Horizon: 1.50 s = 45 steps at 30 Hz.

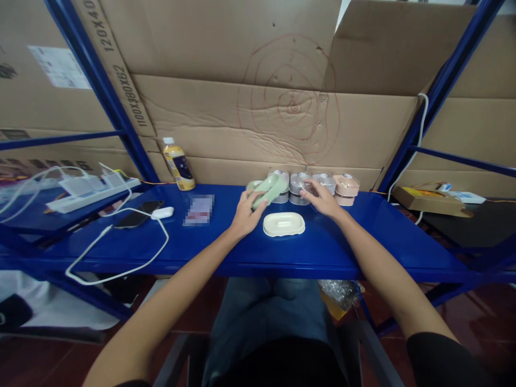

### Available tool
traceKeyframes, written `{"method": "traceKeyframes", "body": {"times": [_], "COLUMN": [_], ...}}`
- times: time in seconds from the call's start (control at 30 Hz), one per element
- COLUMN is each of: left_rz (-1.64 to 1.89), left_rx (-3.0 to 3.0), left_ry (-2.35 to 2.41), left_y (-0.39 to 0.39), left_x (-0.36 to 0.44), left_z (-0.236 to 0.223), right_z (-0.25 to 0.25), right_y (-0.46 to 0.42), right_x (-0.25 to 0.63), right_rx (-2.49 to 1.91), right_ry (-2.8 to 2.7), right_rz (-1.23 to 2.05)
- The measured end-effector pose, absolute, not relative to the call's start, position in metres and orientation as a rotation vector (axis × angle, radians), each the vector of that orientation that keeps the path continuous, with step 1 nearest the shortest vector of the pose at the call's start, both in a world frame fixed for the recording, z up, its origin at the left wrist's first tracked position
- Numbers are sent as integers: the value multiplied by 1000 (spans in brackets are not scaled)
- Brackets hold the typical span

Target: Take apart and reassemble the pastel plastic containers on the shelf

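My left hand [244,213] is closed around a pale green oval lid or tray [269,191], held tilted above the blue shelf [226,247]. A cream oval soap-dish-like piece [284,223] lies flat on the shelf just right of that hand. My right hand [321,199] reaches to a row of round containers at the back, its fingers touching a clear-topped one [299,184]. Beside it stand another clear-topped container [324,181] and a peach-coloured one [346,188].
A yellow bottle [178,170] stands at the back left. A dark phone [137,213], a white charger with cable [162,213], a power strip [86,194] and a blurred card [199,209] lie left. Cardboard sheets form the back wall. A cardboard box [430,200] sits right.
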<state>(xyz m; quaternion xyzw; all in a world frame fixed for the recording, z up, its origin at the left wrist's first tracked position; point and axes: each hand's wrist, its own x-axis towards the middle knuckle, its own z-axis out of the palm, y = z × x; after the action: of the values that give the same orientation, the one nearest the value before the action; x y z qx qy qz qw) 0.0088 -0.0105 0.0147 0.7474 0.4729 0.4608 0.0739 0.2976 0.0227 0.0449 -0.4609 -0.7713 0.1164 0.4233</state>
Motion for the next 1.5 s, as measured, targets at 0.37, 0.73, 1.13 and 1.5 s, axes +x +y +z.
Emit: {"method": "traceKeyframes", "body": {"times": [0.37, 0.73, 1.13, 1.5], "left_rz": [957, 1063, 1048, 1012], "left_rx": [2541, 2265, 2327, 2415], "left_ry": [995, 1029, 971, 936], "left_y": [-20, -6, -9, -18], "left_x": [12, 21, 27, 29], "left_z": [6, -12, -7, 2], "right_z": [50, 47, 51, 52], "right_y": [10, 0, 1, -1], "right_x": [290, 260, 257, 256], "right_rx": [-975, -851, -869, -892], "right_ry": [-2067, -2429, -2518, -2556], "right_rz": [318, 266, 302, 244]}}
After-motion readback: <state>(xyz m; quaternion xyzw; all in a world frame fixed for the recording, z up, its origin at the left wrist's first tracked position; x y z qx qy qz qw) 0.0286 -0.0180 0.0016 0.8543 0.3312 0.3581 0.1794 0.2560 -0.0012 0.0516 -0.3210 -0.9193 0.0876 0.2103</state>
